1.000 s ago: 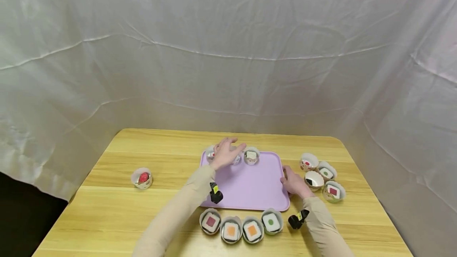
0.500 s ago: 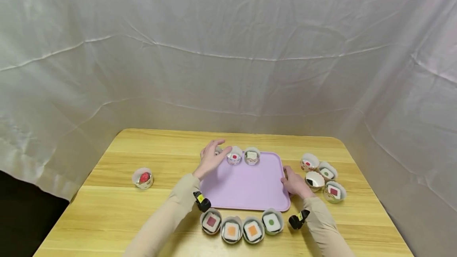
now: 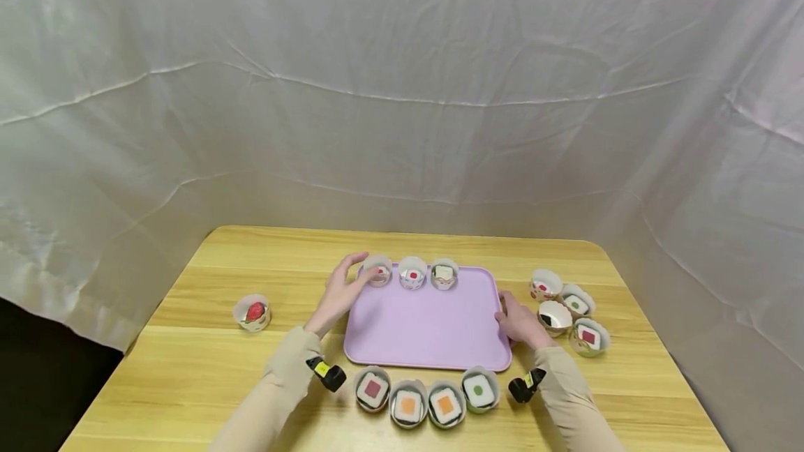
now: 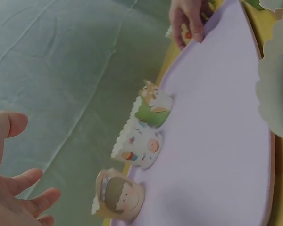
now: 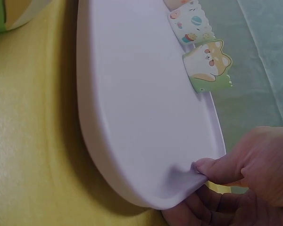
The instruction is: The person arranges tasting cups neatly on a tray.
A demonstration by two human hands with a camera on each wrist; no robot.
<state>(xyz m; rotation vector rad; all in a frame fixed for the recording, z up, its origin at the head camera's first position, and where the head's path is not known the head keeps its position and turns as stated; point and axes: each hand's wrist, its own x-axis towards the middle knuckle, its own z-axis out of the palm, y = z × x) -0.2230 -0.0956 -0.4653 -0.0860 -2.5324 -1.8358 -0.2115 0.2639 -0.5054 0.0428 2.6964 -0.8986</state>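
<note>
A lilac tray [image 3: 433,326] lies on the wooden table with three paper cake cups along its back edge. The left cup [image 3: 378,272] and middle cup [image 3: 412,275] show red-centred white pieces; the right cup [image 3: 444,275] holds a whitish piece. My left hand [image 3: 339,293] is spread beside the left cup, thumb overlapping it in the head view. In the left wrist view those fingers [image 4: 35,202] are apart with nothing in them. My right hand [image 5: 259,174] grips the tray's right edge, thumb on the rim and fingers underneath.
Several paper cups with square sushi-like pieces [image 3: 408,406] line the tray's front. More cups [image 3: 589,337] cluster right of my right hand. A lone cup with a red piece [image 3: 253,312] stands at left. A grey curtain [image 3: 402,124] hangs behind the table.
My left hand has moved left and toward me from over the middle cup to beside the left cup, uncovering the cups. My right hand stays on the tray.
</note>
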